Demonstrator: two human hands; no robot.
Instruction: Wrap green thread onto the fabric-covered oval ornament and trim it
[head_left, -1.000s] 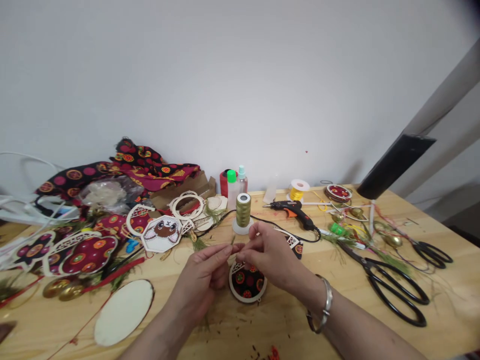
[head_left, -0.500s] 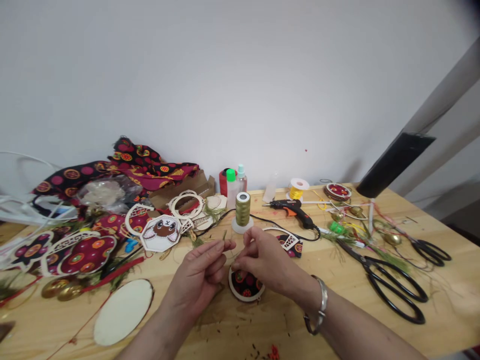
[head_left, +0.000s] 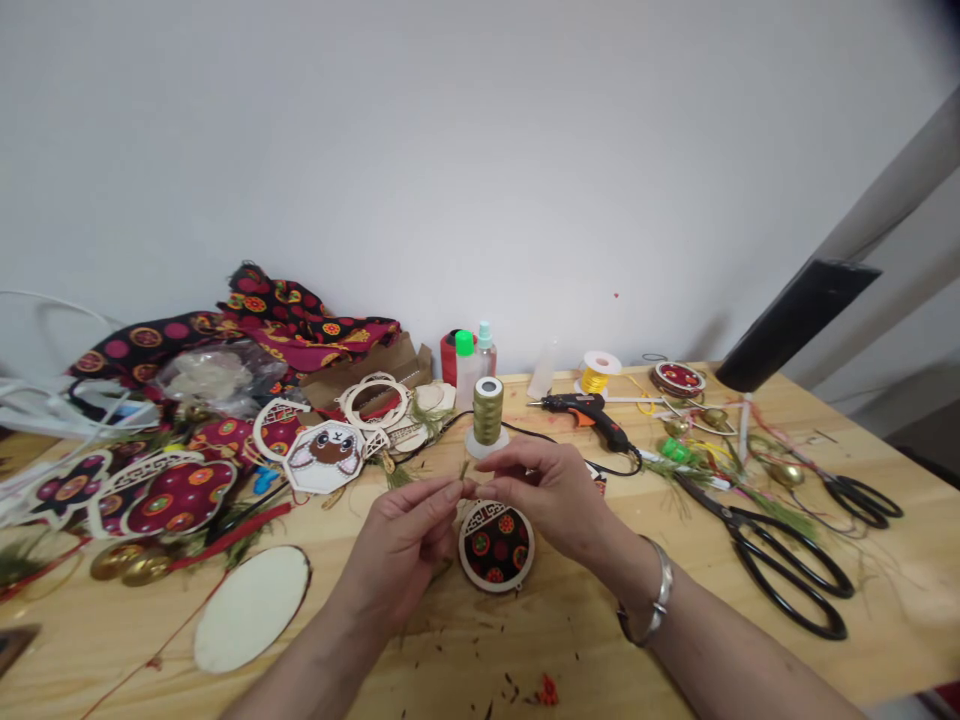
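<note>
My left hand (head_left: 409,545) and my right hand (head_left: 551,495) meet above the wooden table (head_left: 570,640), fingertips pinched together on a thin olive-green thread (head_left: 463,472). Directly beneath them lies a round wooden ornament (head_left: 496,545) with black fabric dotted in red and orange. Just behind my fingers stands a spool of olive-gold thread (head_left: 487,412) on a white base. A silver bangle (head_left: 658,606) circles my right wrist.
Large black scissors (head_left: 772,562) and a smaller pair (head_left: 862,497) lie right. A black-and-orange glue gun (head_left: 589,410), yellow wire spool (head_left: 596,373) and glue bottles (head_left: 474,365) stand behind. Patterned ornaments (head_left: 172,495), a sheep plaque (head_left: 324,455), fabric (head_left: 285,320) and a blank oval (head_left: 251,607) crowd the left.
My hands have risen slightly and come together, the fingertips now touching over the thread. The round ornament under them shows more fully than before.
</note>
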